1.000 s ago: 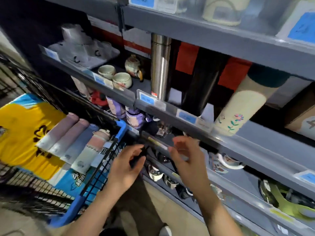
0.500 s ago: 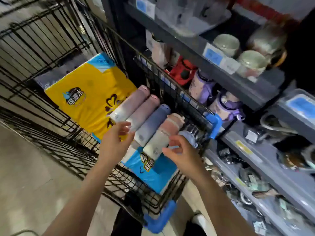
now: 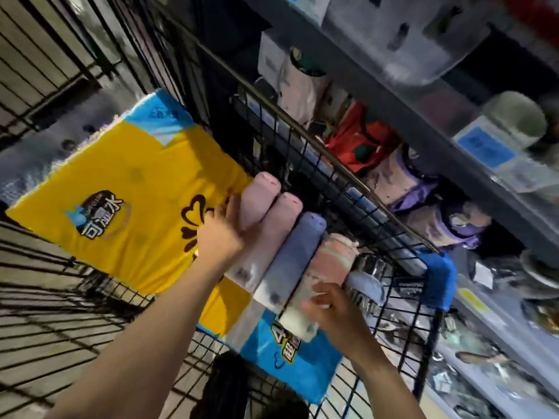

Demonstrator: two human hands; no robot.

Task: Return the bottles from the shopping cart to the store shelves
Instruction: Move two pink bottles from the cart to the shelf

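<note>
Pink, matte bottle (image 3: 260, 198) under the left hand (image 3: 218, 234): fingers lie against its left side, thumb and palm over its lower half; whether they wrap fully round it cannot be told, motion blur. Right hand (image 3: 335, 313) sits at the near end of the peach-and-white bottle (image 3: 320, 279), fingers curled onto its pale base, blurred.

Four bottles lie side by side, touching, caps pointing away from the person: the pink one leftmost, a second pink bottle (image 3: 281, 234) next, a lavender-blue bottle (image 3: 298, 252) third, the peach-and-white one rightmost. Just right of that, a smaller pale blue item (image 3: 364, 284) with something metallic behind it; too blurred to name.

The row rests on a yellow and blue soft pack (image 3: 127, 213) with printed lettering, which covers much of the floor of the shopping cart (image 3: 317, 164). Cart is black wire with a blue plastic corner piece (image 3: 438, 279) at its right rim.

Just beyond the cart's far side: grey store shelves (image 3: 429, 125). On them, a red item (image 3: 360, 140), purple-lidded cups (image 3: 453, 225), a pale cup (image 3: 517, 116), blue price tag (image 3: 484, 146) on the shelf edge. Lower shelves hold blurred small goods.
</note>
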